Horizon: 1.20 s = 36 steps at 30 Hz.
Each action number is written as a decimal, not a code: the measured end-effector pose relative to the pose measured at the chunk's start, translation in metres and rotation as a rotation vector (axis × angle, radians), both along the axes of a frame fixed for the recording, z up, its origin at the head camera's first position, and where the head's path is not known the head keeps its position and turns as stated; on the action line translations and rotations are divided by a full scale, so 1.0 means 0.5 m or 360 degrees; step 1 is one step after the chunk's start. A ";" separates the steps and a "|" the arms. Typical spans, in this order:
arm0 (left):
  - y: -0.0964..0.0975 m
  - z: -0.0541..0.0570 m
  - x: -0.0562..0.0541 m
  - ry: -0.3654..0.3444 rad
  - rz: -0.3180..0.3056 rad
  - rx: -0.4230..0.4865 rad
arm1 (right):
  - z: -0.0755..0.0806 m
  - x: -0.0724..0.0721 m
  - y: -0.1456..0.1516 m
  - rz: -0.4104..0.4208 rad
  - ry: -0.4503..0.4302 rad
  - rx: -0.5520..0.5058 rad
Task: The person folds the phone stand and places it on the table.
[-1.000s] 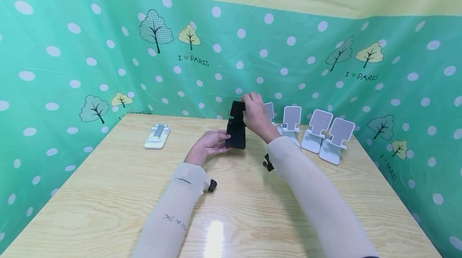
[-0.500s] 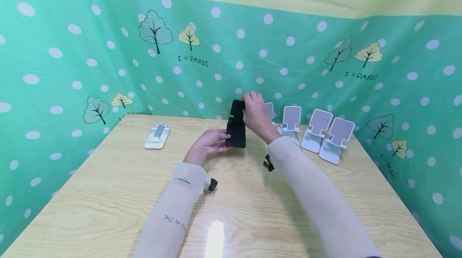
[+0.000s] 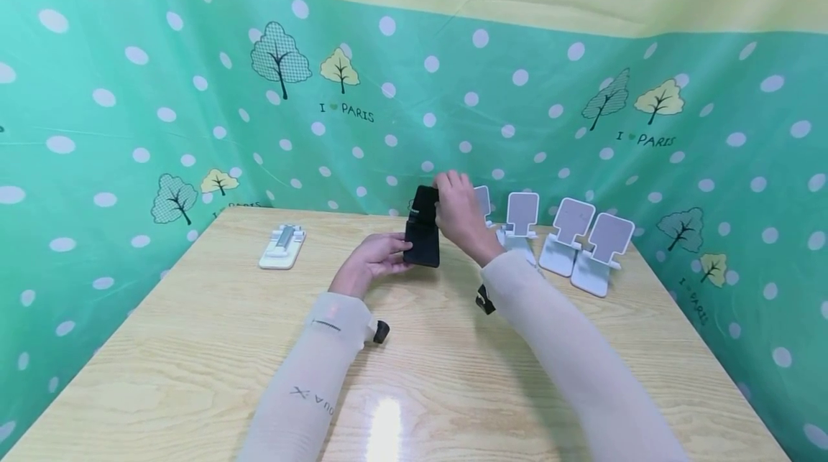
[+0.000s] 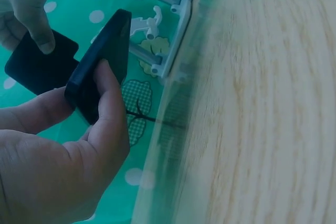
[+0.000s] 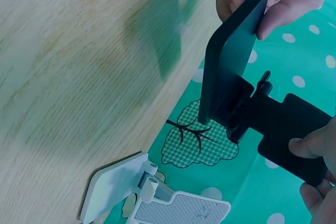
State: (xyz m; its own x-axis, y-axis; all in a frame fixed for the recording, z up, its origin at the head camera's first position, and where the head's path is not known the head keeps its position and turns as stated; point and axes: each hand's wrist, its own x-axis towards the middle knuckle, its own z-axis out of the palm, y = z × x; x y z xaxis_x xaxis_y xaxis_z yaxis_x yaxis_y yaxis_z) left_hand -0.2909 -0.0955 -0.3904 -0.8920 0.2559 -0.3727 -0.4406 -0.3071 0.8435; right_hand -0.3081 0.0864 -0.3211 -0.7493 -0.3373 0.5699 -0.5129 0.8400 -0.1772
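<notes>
Both hands hold a black folding phone stand above the back middle of the table. My left hand pinches its base plate between thumb and fingers. The upper plate is pinched at its outer end by my right hand. In the right wrist view the two plates stand at an angle, joined by a hinged arm. Part of the upper plate is hidden behind my right hand in the head view.
Several white phone stands with grey pads, one of them a phone stand at the far right, stand unfolded in a row. A folded white stand lies at the back left of the wooden table. A green dotted cloth hangs behind.
Both hands keep their hold on the black stand. Its upper plate and my right hand shift very slightly; the head view tilts a little. The white stands stay in place.
</notes>
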 end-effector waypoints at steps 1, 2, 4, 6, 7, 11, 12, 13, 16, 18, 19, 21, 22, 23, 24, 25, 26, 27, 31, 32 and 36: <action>0.000 0.000 0.000 -0.0004 0.0004 0.0003 | 0.000 0.002 -0.001 0.0001 0.0002 0.0007; -0.001 -0.001 -0.001 -0.0005 0.0003 0.0005 | 0.000 0.003 -0.001 0.0003 0.0005 0.0012; -0.001 -0.002 -0.002 -0.0007 0.0000 0.0008 | 0.001 0.006 -0.003 0.0007 0.0015 0.0023; -0.001 -0.003 -0.002 -0.0001 -0.0010 0.0000 | 0.001 0.010 -0.004 0.0014 0.0034 0.0032; -0.002 -0.003 -0.002 0.0004 -0.0015 -0.0007 | 0.001 0.011 -0.004 0.0017 0.0046 0.0038; -0.002 -0.003 -0.002 0.0015 -0.0017 -0.0029 | -0.001 0.014 -0.005 0.0024 0.0092 0.0052; -0.003 -0.003 -0.002 0.0014 -0.0013 -0.0030 | -0.002 0.015 -0.005 0.0026 0.0103 0.0050; -0.003 -0.003 -0.002 0.0012 -0.0011 -0.0027 | -0.003 0.015 -0.005 0.0027 0.0110 0.0045; -0.001 -0.002 -0.002 0.0007 -0.0006 -0.0013 | -0.007 0.014 -0.005 0.0029 0.0132 0.0024; -0.001 -0.002 -0.002 0.0006 -0.0005 -0.0010 | -0.009 0.014 -0.004 0.0030 0.0145 0.0016; -0.001 -0.002 -0.002 0.0006 -0.0006 -0.0013 | -0.010 0.014 -0.004 0.0029 0.0153 0.0014; -0.001 -0.002 -0.003 0.0005 -0.0007 -0.0017 | -0.011 0.016 -0.004 0.0028 0.0168 0.0014; -0.001 -0.002 -0.003 0.0002 -0.0005 -0.0015 | -0.012 0.017 -0.004 0.0028 0.0170 0.0011; -0.001 -0.001 -0.003 -0.0001 -0.0002 -0.0012 | -0.013 0.018 -0.004 0.0028 0.0173 0.0007; -0.001 -0.001 -0.003 -0.0006 0.0001 -0.0008 | -0.013 0.020 -0.004 0.0030 0.0176 0.0001; -0.001 -0.001 -0.003 -0.0010 0.0005 -0.0002 | -0.014 0.022 -0.005 0.0031 0.0181 0.0000; -0.001 -0.001 -0.002 -0.0013 0.0010 0.0001 | -0.016 0.023 -0.005 0.0032 0.0184 -0.0004; -0.001 -0.001 -0.002 -0.0018 0.0016 0.0003 | -0.017 0.024 -0.005 0.0034 0.0188 -0.0007; 0.000 0.000 -0.001 -0.0028 0.0036 0.0012 | -0.023 0.028 -0.006 0.0050 0.0247 0.0006; 0.001 0.000 -0.001 -0.0030 0.0040 0.0013 | -0.025 0.029 -0.006 0.0056 0.0267 0.0010; 0.002 0.000 -0.001 -0.0034 0.0044 0.0016 | -0.029 0.030 -0.006 0.0071 0.0340 0.0019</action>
State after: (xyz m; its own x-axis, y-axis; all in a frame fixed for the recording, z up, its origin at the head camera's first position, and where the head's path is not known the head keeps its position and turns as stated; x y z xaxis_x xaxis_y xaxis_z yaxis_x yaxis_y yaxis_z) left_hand -0.2913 -0.0944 -0.3902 -0.8906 0.2352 -0.3891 -0.4496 -0.3281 0.8308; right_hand -0.2932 0.0835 -0.3359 -0.5963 -0.3748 0.7099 -0.5743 0.8170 -0.0510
